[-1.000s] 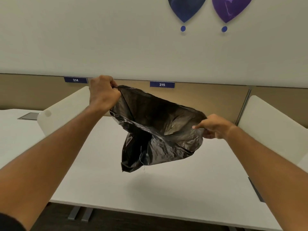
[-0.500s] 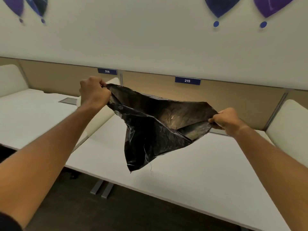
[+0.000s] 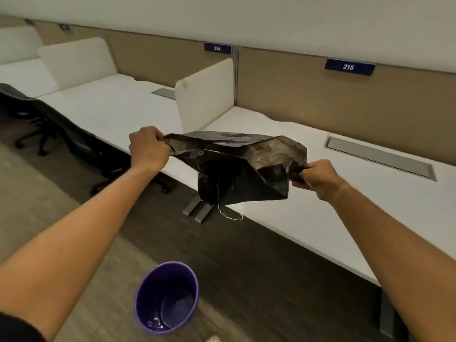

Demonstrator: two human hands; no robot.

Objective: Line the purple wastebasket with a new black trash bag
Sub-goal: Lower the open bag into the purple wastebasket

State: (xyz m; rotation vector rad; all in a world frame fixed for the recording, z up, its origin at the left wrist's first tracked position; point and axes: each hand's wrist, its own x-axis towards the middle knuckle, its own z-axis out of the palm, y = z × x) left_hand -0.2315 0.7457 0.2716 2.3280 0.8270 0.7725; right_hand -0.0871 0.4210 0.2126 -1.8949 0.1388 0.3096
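Note:
A black trash bag (image 3: pixel 237 169) hangs stretched in the air between both hands, its mouth partly spread and a thin white thread dangling from its bottom. My left hand (image 3: pixel 148 150) grips the bag's left edge in a fist. My right hand (image 3: pixel 315 175) pinches its right edge. The purple wastebasket (image 3: pixel 166 296) stands upright on the floor below, nearer to me and slightly left of the bag, with no liner inside.
A long white desk (image 3: pixel 333 213) with white dividers (image 3: pixel 204 95) runs along the tan partition wall. A grey cable tray (image 3: pixel 380 156) is set into the desktop. Black office chairs (image 3: pixel 61 134) stand at left. Metal desk legs (image 3: pixel 197 208) sit under the bag.
The view has tipped down and left, bringing the floor and purple wastebasket into sight. Both hands keep hold of the bag and have carried it lower, toward the desk's front edge.

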